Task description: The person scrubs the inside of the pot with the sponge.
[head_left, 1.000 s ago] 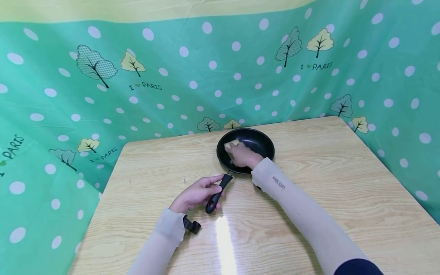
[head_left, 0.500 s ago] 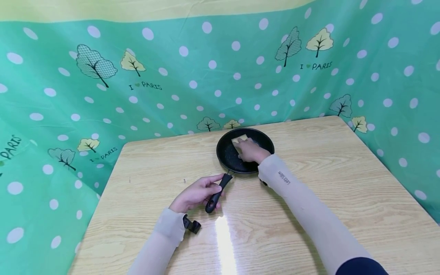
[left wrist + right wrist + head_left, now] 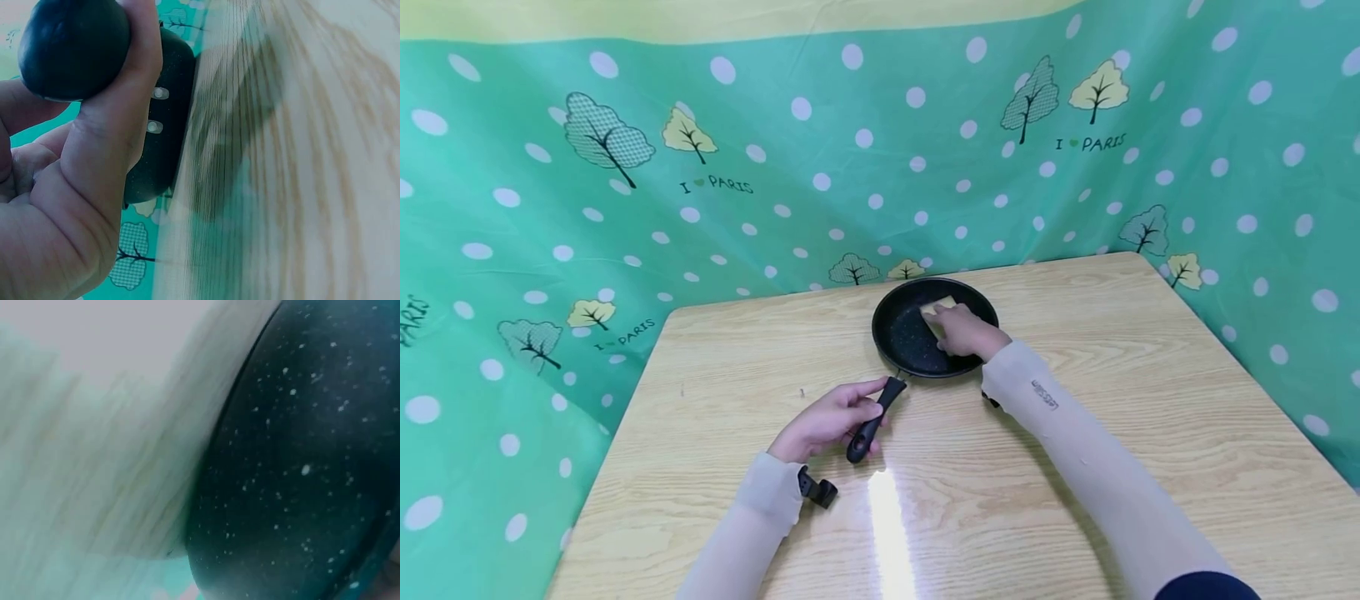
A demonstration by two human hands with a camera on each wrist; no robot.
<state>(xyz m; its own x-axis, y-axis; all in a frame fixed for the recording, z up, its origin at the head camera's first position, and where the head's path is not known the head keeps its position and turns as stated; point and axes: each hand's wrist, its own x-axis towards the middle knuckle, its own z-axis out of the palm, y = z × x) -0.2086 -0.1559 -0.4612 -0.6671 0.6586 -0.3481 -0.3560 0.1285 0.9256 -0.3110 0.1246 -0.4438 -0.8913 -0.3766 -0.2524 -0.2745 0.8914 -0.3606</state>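
Observation:
A black frying pan (image 3: 904, 337) sits near the back edge of the table, its handle (image 3: 863, 438) slanting down towards the person. Thumb and fingers of my left hand (image 3: 829, 418) are wrapped around that handle. In the left wrist view, the handle's rounded end (image 3: 75, 50) stands out in front of the left hand (image 3: 81, 187). Inside the pan, my right hand (image 3: 967, 332) holds a pale yellow sponge (image 3: 934, 310) against the right part of the base, covering some of it. The right wrist view shows mostly the pan's speckled side (image 3: 281, 462); the sponge is out of sight there.
The wooden table (image 3: 730, 367) extends around the pan, with a bright light reflection at the front. Behind and beside it hangs a green dotted curtain (image 3: 820, 125) printed with trees. A black strap device (image 3: 820, 490) is on the left wrist.
My right hand and the sponge have slid rightwards across the pan, from its left side to its right part. The left hand and the pan stay put.

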